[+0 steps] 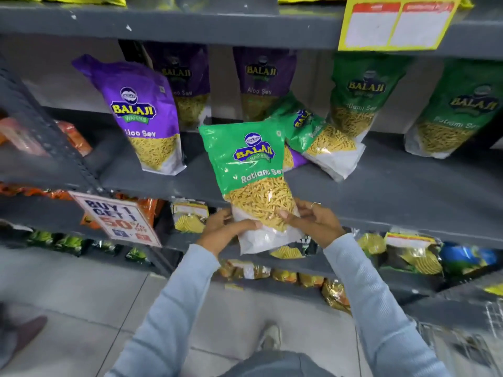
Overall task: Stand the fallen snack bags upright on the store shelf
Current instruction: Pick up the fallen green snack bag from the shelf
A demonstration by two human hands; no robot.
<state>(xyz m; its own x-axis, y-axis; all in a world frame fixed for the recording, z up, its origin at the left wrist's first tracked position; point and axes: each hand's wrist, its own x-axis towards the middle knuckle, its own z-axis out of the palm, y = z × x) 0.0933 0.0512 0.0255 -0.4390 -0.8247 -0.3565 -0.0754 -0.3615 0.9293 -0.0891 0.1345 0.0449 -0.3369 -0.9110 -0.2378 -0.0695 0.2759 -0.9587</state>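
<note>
I hold a green Ratlami Sev bag [253, 183] upright in front of the grey shelf [394, 186], its bottom below the shelf's front edge. My left hand [226, 227] grips its lower left side and my right hand [313, 219] its lower right side. Behind it a second green bag [324, 140] lies fallen and tilted on the shelf, over a purple bag [295, 159] that is mostly hidden. A purple Aloo Sev bag [141, 115] stands at the left, leaning slightly.
Two purple bags [185, 83] [264, 83] stand at the shelf's back, and green bags [364, 96] [457, 110] stand at the right. A promo sign [117, 219] hangs at the lower left. Lower shelves hold snack packets [408, 254]. A yellow price tag [394, 23] hangs above.
</note>
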